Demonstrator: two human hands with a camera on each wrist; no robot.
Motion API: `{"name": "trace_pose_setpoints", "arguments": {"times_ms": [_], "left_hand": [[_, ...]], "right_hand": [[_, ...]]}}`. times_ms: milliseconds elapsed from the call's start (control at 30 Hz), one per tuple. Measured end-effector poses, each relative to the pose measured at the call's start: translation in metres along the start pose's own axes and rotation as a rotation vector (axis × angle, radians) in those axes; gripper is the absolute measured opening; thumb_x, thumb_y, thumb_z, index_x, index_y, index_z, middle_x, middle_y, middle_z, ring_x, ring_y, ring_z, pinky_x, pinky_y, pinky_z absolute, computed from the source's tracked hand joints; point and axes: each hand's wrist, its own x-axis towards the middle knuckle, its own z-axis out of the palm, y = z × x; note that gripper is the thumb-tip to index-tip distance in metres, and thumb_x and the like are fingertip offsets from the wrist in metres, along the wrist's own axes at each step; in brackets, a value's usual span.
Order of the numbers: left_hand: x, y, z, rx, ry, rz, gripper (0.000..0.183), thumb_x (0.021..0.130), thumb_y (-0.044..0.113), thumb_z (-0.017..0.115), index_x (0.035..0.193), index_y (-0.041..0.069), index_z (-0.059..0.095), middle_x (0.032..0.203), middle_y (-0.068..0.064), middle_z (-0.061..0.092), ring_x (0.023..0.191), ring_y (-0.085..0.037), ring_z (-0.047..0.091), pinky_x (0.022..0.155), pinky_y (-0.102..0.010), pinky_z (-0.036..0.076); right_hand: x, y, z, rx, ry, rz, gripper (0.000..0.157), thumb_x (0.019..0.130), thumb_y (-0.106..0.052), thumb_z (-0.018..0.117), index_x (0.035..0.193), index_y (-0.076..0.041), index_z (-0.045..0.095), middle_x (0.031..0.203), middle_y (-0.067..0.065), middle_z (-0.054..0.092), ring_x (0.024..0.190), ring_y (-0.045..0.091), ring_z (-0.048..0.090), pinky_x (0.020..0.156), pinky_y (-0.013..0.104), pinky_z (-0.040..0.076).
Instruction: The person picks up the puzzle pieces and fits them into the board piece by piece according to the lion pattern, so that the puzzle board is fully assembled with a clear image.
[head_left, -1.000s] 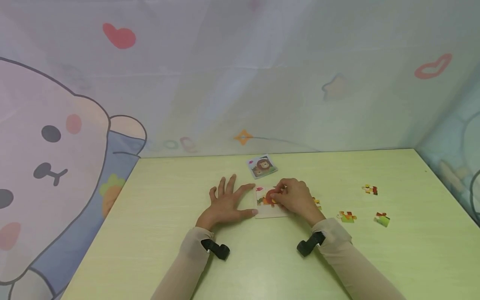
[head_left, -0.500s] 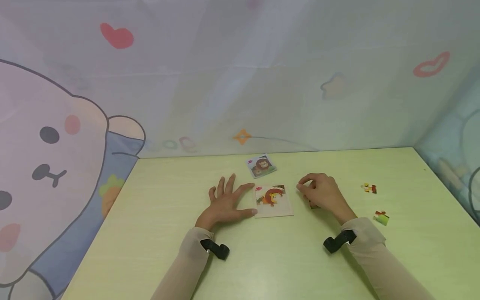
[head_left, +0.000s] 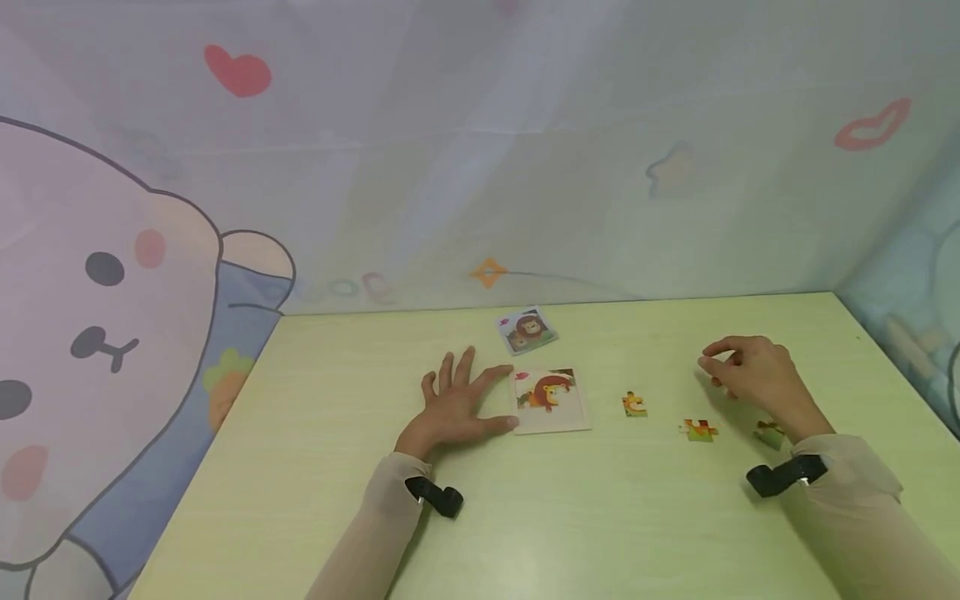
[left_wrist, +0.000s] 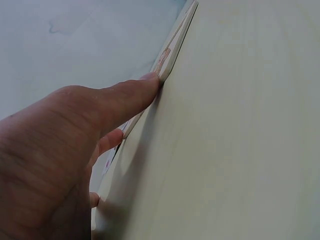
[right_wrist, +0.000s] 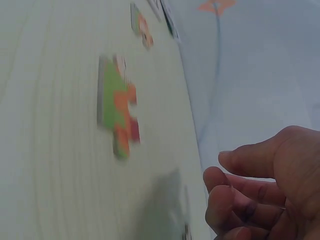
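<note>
Bracing puzzle board (head_left: 567, 419) on desk (head_left: 525, 533) at its left edge with left grip (head_left: 453, 417) unclenched; suspending right grip (head_left: 761, 379), relaxed, apparently empty, near puzzle pieces (head_left: 701, 434) right of board; probably handling light, stiff; suiting pinching by edges.

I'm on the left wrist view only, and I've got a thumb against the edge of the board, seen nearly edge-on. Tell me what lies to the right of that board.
Observer: In the head view, three loose jigsaw pieces show to the right of the puzzle board.

Operator: Now give me the right grip.

Observer: The right grip is over the right side of the table, with no piece visible in it.

Operator: Report how full the board is.

Observer: A partial lion picture fills its upper part; bare board shows along the bottom.
</note>
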Motion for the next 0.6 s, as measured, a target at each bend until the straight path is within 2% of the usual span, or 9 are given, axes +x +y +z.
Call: {"name": "trace_pose_setpoints", "arguments": {"times_ms": [200,300,467,533,600], "left_hand": [[0.0,0.001,0.0,0.006,-0.01,-0.003,0.084,0.092,0.071,0.067,0.165,0.049,0.032,0.183,-0.015,-0.004,0.168,-0.05,-0.011,0.124,-0.077,0.0],[0.0,0.002,-0.001,0.003,-0.01,-0.003,0.083,0.092,0.07,0.068,0.165,0.049,0.034,0.183,-0.016,-0.004,0.167,-0.051,-0.011,0.124,-0.077,0.001],[-0.001,0.003,-0.002,0.005,-0.004,0.002,0.082,0.093,0.07,0.068,0.165,0.048,0.035,0.183,-0.017,-0.003,0.167,-0.052,-0.01,0.123,-0.078,0.001],[-0.002,0.002,-0.002,0.008,-0.004,0.004,0.082,0.093,0.07,0.068,0.165,0.048,0.034,0.183,-0.017,-0.004,0.167,-0.052,-0.01,0.123,-0.078,0.001],[-0.002,0.002,-0.002,0.009,-0.004,0.003,0.083,0.093,0.07,0.067,0.165,0.048,0.034,0.183,-0.017,-0.004,0.167,-0.053,-0.01,0.123,-0.079,0.001]], "right_hand": [[-0.007,0.03,-0.017,-0.032,-0.004,0.029,0.05,0.108,-0.036,0.061,0.137,0.004,0.064,0.093,0.011,0.081,0.066,0.017,0.068,0.061,0.032,0.05],[-0.009,0.042,-0.021,-0.054,-0.005,0.043,0.054,0.107,-0.036,0.063,0.141,0.005,0.06,0.096,0.018,0.08,0.066,0.02,0.068,0.061,0.032,0.049],[-0.011,0.058,-0.023,-0.142,-0.008,0.047,0.055,0.106,-0.033,0.064,0.143,0.007,0.055,0.112,0.037,0.072,0.087,0.042,0.071,0.066,0.036,0.049],[-0.011,0.062,-0.024,-0.167,-0.012,0.044,0.053,0.106,-0.033,0.064,0.141,0.006,0.057,0.116,0.041,0.069,0.096,0.05,0.068,0.068,0.041,0.051],[-0.01,0.065,-0.024,-0.171,-0.02,0.041,0.051,0.106,-0.033,0.063,0.139,0.006,0.058,0.117,0.042,0.068,0.098,0.053,0.068,0.07,0.047,0.053]]}}
